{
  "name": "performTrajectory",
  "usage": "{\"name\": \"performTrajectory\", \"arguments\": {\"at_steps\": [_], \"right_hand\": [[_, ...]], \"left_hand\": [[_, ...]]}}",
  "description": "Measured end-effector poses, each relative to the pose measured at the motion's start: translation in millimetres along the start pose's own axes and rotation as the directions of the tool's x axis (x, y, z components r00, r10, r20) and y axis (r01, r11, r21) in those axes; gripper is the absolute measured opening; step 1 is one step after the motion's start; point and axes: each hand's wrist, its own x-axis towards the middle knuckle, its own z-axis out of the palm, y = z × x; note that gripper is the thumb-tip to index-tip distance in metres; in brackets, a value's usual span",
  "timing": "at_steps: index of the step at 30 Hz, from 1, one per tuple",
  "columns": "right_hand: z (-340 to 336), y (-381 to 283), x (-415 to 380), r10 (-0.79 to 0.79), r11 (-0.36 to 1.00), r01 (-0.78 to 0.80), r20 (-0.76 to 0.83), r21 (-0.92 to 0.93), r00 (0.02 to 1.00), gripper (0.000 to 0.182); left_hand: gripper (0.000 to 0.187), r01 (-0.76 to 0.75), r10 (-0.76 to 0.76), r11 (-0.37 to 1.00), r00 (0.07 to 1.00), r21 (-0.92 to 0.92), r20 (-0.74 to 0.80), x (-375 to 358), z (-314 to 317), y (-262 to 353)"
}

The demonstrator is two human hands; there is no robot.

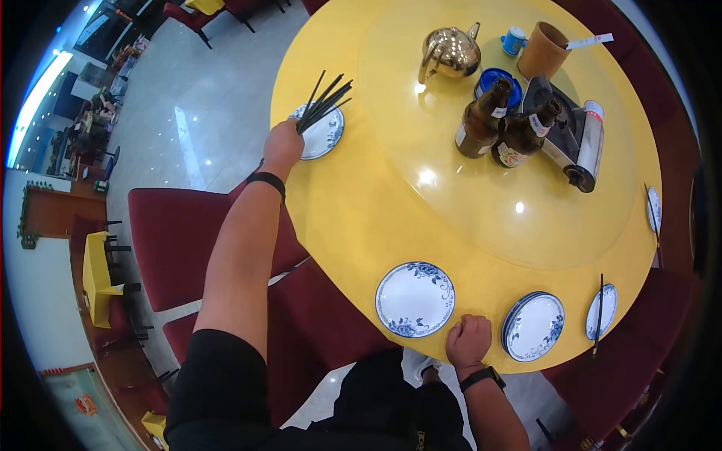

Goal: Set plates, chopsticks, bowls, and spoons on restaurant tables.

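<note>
Laying chopsticks: left hand (282,143) fingers grip chopstick bundle (325,101) over far plate (323,134); right hand (468,340) fisted, empty, on counter (361,218) edge; next, prob. drop one pair.

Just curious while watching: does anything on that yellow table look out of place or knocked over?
Yes. A gas canister lies on its side against the portable stove on the glass turntable. Nothing looks spilled; both bottles stand upright.

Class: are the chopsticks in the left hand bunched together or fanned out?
Fanned out: the chopsticks splay apart above the left hand.
</note>
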Motion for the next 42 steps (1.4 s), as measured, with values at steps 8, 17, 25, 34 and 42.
{"name": "performTrajectory", "arguments": {"at_steps": [8,17,25,34,42], "right_hand": [[-1,0,2,-0.021,1.0,0.021,-0.003,-0.008,1.0,0.024],[0,1,1,-0.008,1.0,0.008,0.013,0.019,1.0,0.025],[1,1,1,-0.02,1.0,0.02,0.002,0.004,1.0,0.025],[-2,0,4,-0.038,0.999,0.038,-0.008,0.005,0.999,0.023],[-2,-1,3,-0.022,1.0,0.022,0.0,-0.013,1.0,0.025]], "left_hand": [[0.02,-0.044,0.044,0.993,0.999,-0.111,0.0,-3,13,-3],[0.021,-0.034,0.038,0.991,0.999,-0.127,0.023,4,8,-13],[0.026,0.018,-0.011,0.995,0.997,-0.101,0.077,19,4,-5],[0.028,-0.028,0.047,0.976,0.995,-0.215,0.087,9,8,-1],[0.026,-0.105,0.126,0.982,0.984,-0.16,0.126,-1,4,-9]]}}
